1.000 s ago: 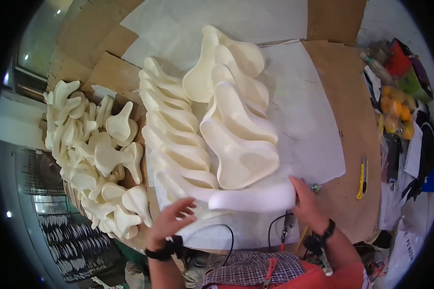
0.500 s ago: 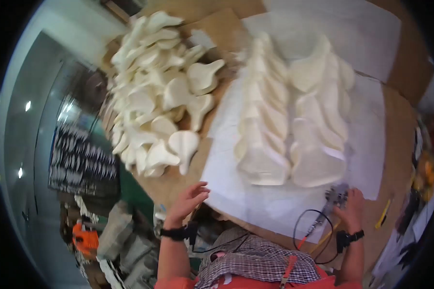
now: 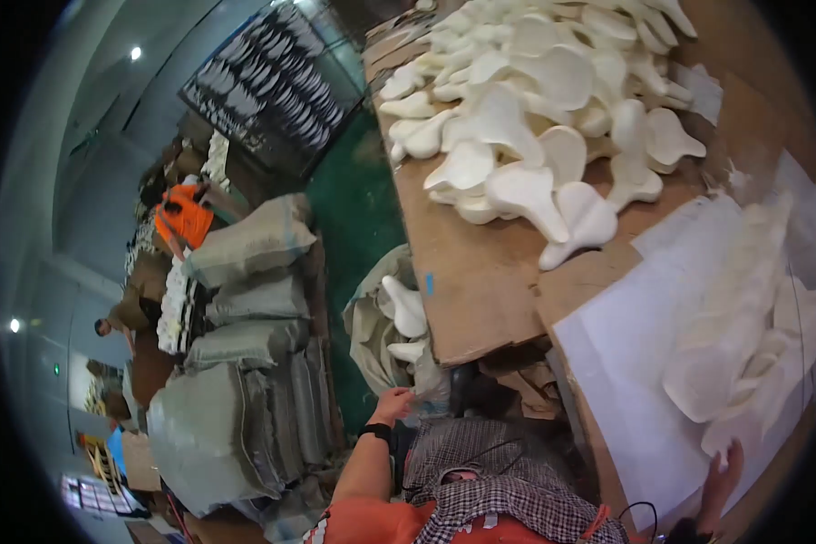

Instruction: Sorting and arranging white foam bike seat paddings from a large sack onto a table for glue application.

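My left hand [image 3: 393, 405], small in view and with its fingers loosely stretched, is held by the rim of a pale sack [image 3: 372, 317] beside the table. Two cream, saddle-shaped foam pieces [image 3: 404, 308] lie in that sack. On the right, my right hand [image 3: 723, 471] has its fingers apart, at the near end of two overlapping rows of similar foam pieces [image 3: 698, 381]. Whether it touches the closest piece I cannot tell. Those rows rest on white paper [image 3: 616, 354]. A large heap of loose foam pieces [image 3: 526, 118] covers the far part of the table.
Brown cardboard [image 3: 480, 304] covers the table, whose left edge borders a green floor [image 3: 358, 172]. Stuffed grey sacks [image 3: 218, 417] are piled at left. A person in orange [image 3: 186, 218] bends beyond them. A dark rack [image 3: 272, 86] stands far back.
My view has swung left, so the sack and sack pile show more. The right hand is now off the grey corded tool, which is out of view. My left hand is by the sack.
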The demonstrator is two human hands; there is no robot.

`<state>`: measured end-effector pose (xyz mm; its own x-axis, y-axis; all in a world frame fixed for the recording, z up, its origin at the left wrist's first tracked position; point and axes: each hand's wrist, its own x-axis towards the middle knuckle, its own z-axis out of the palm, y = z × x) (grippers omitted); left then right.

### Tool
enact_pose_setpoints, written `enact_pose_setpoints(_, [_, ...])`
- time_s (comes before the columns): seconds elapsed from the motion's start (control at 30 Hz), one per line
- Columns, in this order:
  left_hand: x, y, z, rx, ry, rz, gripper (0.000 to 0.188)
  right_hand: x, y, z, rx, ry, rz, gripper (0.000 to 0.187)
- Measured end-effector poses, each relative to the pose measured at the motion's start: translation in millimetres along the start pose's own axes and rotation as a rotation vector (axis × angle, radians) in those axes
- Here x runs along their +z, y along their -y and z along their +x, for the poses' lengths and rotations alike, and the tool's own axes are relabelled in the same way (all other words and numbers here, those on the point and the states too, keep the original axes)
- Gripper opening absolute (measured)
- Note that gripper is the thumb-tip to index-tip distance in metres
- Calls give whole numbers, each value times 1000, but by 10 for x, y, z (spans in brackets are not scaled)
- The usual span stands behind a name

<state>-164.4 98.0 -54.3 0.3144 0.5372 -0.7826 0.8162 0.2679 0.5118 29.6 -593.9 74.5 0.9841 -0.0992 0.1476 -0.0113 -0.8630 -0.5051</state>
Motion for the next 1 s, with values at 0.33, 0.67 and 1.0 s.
enact_pose_setpoints(0.33, [-724, 430, 959, -59, -116, -474, 39, 3122, 4666, -114, -786, 950, 424, 36])
enact_pose_setpoints(0.67, [-89, 682, 1987, -175, 73, -866, 49, 6434, 5903, -776, -674, 1172, 263, 52])
enact_pose_setpoints(1.0, [-454, 1463, 2548, -218, -706, -1340, 62, 8275, 6359, -796, -600, 869, -148, 81])
